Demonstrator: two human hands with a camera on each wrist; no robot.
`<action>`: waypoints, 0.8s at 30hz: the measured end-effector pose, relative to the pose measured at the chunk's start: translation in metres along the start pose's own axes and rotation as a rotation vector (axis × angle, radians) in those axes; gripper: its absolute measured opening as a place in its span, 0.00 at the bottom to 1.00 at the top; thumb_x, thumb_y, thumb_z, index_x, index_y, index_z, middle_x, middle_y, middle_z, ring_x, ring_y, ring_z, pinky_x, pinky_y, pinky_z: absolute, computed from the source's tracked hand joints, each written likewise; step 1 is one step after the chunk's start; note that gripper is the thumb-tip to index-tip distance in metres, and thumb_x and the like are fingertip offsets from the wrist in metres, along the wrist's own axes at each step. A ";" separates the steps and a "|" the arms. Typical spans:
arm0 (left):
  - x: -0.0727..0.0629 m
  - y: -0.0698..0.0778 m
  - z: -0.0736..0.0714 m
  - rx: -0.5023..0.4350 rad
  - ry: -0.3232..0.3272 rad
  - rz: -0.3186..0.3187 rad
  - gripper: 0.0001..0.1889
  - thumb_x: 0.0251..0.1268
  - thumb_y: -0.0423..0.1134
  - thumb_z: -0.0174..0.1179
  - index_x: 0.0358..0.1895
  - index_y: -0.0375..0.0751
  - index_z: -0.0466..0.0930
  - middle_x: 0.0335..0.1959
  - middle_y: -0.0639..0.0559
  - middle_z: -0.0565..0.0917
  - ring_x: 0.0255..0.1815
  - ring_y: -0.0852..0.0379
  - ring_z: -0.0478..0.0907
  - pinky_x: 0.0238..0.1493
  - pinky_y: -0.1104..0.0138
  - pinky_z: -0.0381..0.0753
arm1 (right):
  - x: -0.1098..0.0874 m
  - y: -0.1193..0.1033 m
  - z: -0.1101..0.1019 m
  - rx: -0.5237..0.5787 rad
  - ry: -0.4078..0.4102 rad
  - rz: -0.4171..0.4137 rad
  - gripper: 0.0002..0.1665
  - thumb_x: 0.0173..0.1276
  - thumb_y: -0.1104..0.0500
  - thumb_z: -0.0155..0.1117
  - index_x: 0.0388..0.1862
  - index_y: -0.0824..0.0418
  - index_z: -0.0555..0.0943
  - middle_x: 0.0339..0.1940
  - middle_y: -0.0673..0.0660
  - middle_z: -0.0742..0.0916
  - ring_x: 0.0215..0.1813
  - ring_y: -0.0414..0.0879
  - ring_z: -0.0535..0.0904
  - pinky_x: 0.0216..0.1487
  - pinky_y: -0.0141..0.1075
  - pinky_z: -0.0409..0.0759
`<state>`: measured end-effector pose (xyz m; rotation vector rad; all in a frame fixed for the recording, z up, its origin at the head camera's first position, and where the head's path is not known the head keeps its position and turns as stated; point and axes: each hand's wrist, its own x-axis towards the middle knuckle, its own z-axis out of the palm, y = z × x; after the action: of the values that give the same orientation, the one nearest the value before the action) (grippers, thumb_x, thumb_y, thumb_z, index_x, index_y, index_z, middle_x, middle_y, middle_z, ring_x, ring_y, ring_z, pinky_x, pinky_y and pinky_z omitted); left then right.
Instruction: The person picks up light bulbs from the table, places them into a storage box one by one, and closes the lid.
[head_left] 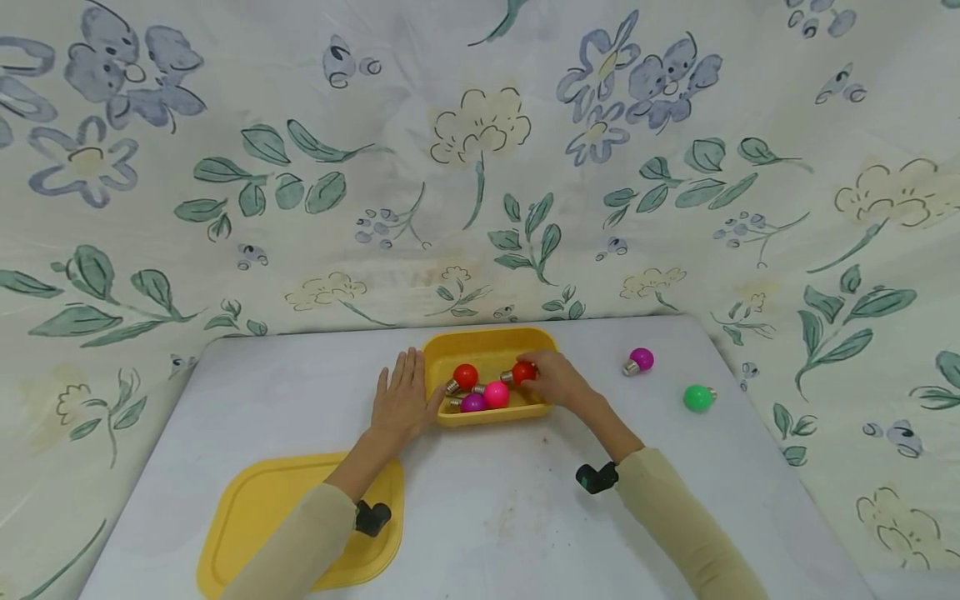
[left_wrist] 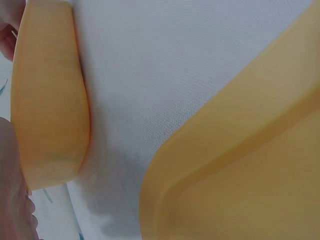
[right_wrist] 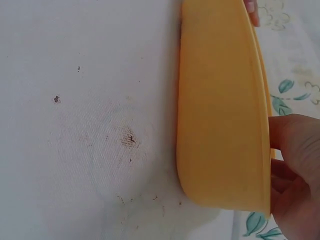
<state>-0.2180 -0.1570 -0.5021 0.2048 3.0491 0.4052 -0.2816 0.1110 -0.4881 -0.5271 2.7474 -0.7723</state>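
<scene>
A yellow plastic box (head_left: pixel 495 414) stands near the table's far edge. Inside it lie a red light bulb (head_left: pixel 466 376), a pink bulb (head_left: pixel 497 394) and a purple bulb (head_left: pixel 474 403). My right hand (head_left: pixel 561 381) reaches over the box's right end and pinches a second red bulb (head_left: pixel 522 372) within the box. In the right wrist view, the box wall (right_wrist: pixel 220 110) hides that bulb and my right fingertips. Flat against the box's left end rests my left hand (head_left: pixel 400 400), fingers straight. The left wrist view shows the hand (left_wrist: pixel 11 190) beside the box wall (left_wrist: pixel 52 100).
To the right of the box, a purple bulb (head_left: pixel 642 359) and a green bulb (head_left: pixel 698 397) lie on the white table (head_left: pixel 525 517). A flat yellow lid (head_left: pixel 258 500) lies at the front left, partly under my left forearm. Flowered cloth (head_left: pixel 480 250) hangs behind the table.
</scene>
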 end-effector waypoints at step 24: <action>-0.002 0.000 0.001 -0.016 0.009 0.011 0.43 0.78 0.57 0.41 0.78 0.25 0.40 0.80 0.33 0.44 0.80 0.38 0.39 0.75 0.43 0.37 | 0.000 -0.005 0.004 -0.150 -0.037 0.019 0.26 0.66 0.61 0.71 0.63 0.62 0.79 0.52 0.58 0.85 0.51 0.51 0.78 0.55 0.42 0.80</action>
<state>-0.2162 -0.1571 -0.5028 0.2204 3.0538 0.4324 -0.2785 0.1055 -0.4889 -0.5373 2.7862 -0.5491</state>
